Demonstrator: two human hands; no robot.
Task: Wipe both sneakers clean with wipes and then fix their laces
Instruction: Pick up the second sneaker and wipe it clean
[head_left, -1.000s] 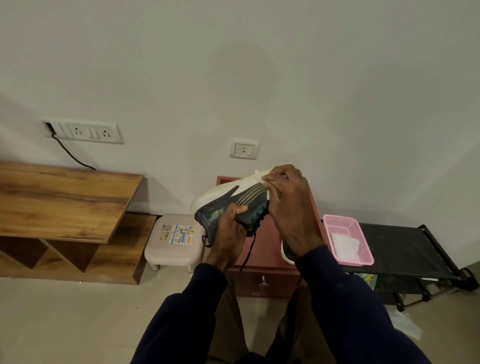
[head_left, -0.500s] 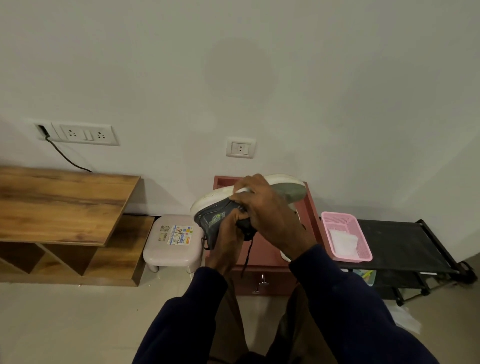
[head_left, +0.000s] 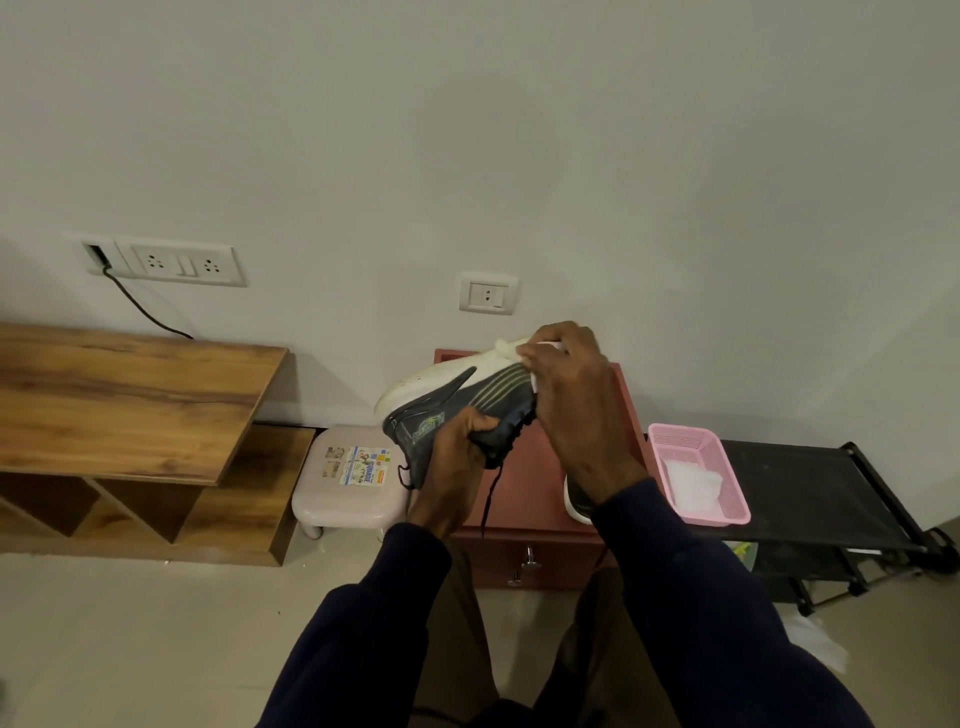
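Right fingers are curled over a crumpled white wipe, pinching it against the white sole edge of the dark grey sneaker with pale side stripes. Left fingers are clamped round the sneaker's collar from below. Both hands loaded, nothing free.

Location: the sneaker is in the air above the left half of the reddish-brown low cabinet, not touching it. It's tilted on its side, sole turned up and toward the wall, upper facing the person. One black lace dangles loose toward the cabinet top.

Key geometry: the long axis runs from low-left (rounded end, clear of both hands) to high-right, where the other end goes under the right hand. Can't say for sure which end is the toe. The wipe sits at the high-right end, so my read is that the rest of the sole lies left of the fingers, along that axis. The right hand does the wiping. The left hand is just the clamp at mid-length.

Judgement: mid-wipe on shoe one, laces not started.

Second sneaker: only a white sole edge shows on the cabinet's right side, behind the right wrist. A pink plastic basket with spare white wipes sits just right of the cabinet on a black rack. A pale plastic stool stands just left of the cabinet.
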